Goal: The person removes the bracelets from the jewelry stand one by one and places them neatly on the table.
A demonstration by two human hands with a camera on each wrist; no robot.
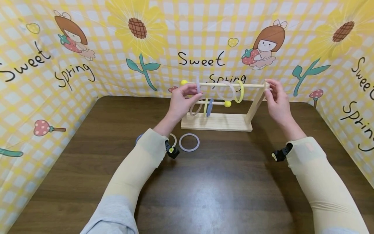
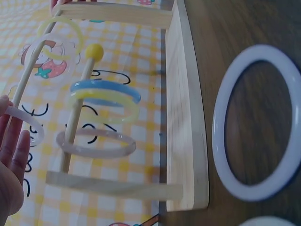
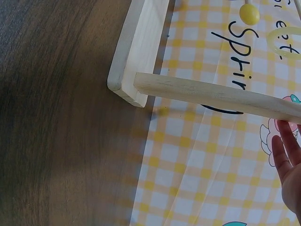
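My left hand (image 1: 184,100) pinches a lavender ring (image 1: 198,85) that hangs round the upper rod (image 1: 210,84) of a wooden rack, close to the yellow ball (image 1: 184,82) at its end. Further right on that rod hang a pale translucent ring (image 1: 233,90) and a yellow ring (image 1: 242,92). My right hand (image 1: 279,100) grips the top of the rack's slanted right post (image 1: 255,103), thumb in front. The lower rod, tipped by another yellow ball (image 1: 227,104), carries a pinkish ring (image 2: 96,153), a yellow ring (image 2: 127,117) and a blue ring (image 2: 106,84).
The rack's base (image 1: 217,123) stands on the brown table (image 1: 222,182) near the patterned cloth backdrop (image 1: 201,26). In front of it lie a lavender ring (image 2: 219,127), a cream ring (image 1: 175,140) and a blue ring (image 1: 138,138), the last two partly hidden by my left arm.
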